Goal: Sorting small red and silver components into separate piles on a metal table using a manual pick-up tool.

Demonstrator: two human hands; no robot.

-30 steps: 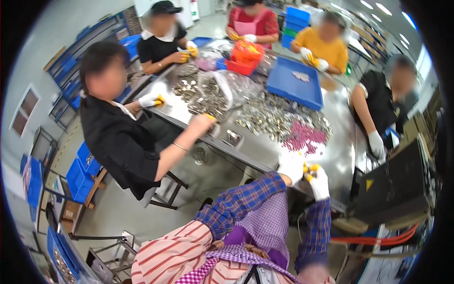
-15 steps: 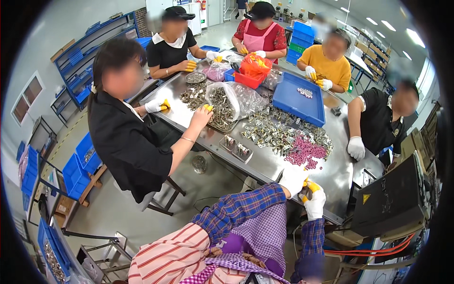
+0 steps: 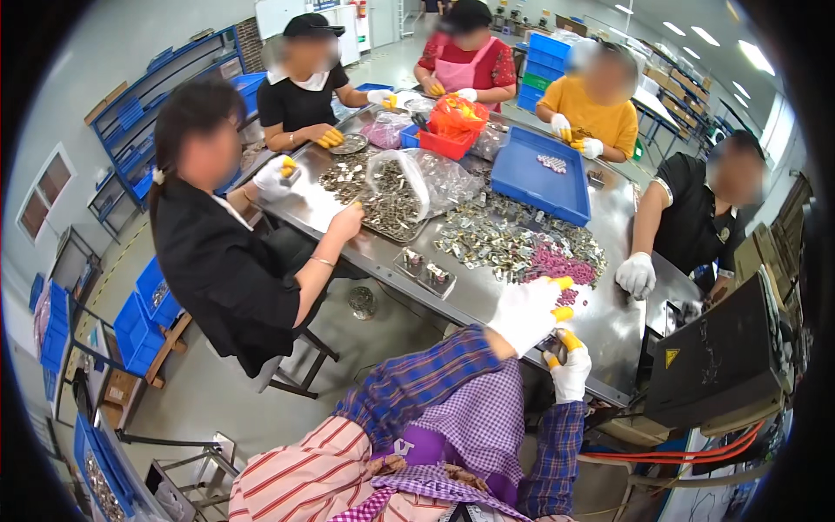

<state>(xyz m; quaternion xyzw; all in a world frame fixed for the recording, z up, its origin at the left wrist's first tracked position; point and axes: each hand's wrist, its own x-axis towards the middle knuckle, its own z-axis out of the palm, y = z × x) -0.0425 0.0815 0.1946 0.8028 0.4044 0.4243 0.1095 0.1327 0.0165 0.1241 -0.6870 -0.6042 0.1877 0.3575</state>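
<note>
My left hand (image 3: 528, 311), in a white glove with yellow fingertips, lies on the near edge of the steel table (image 3: 609, 326), fingers apart, just short of a heap of small pink parts (image 3: 557, 261). My right hand (image 3: 570, 372), gloved the same way, hangs at the table's edge just below and right of the left, fingers curled; I cannot tell whether it holds anything. Both plaid sleeves come up from the lower edge. A wide spread of silvery metal parts (image 3: 487, 239) lies beyond the pink heap.
Several seated people sort parts around the table. On it are a blue tray (image 3: 539, 187), a clear bag of parts (image 3: 422, 174), a red bin (image 3: 452, 126) and two small metal dishes (image 3: 424, 270). A black machine (image 3: 718, 357) stands right; blue crates (image 3: 139, 322) left.
The view has tilted down and closer to the table. My left hand has slid a little onto the table toward the pink heap; my right hand has dropped slightly below it.
</note>
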